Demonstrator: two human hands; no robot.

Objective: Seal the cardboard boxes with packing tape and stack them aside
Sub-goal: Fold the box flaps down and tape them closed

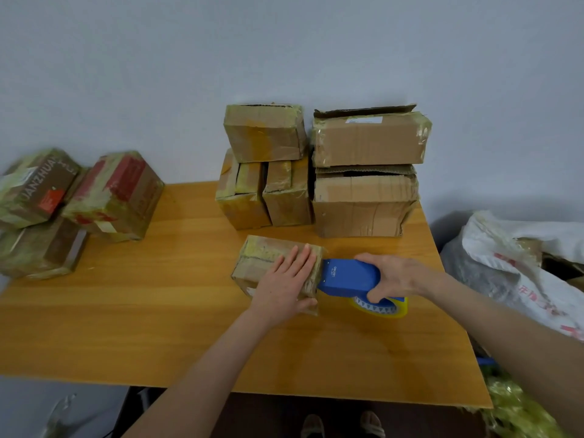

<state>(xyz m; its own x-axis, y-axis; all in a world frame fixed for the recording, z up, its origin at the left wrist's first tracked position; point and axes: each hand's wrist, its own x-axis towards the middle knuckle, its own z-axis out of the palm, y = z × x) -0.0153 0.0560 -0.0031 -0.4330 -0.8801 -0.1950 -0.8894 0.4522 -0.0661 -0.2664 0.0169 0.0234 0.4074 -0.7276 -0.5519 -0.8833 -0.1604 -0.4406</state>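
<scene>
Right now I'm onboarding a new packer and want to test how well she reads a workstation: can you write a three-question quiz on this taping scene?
1. True or false: the left hand lies flat on the small box being taped.
2. What does the right hand hold?
A. scissors
B. a blue tape dispenser
C. a marker
3. Fill in: the top box of the back-right stack on the table has a flap that stands ____.

Key: 1 true; 2 B; 3 open.
</scene>
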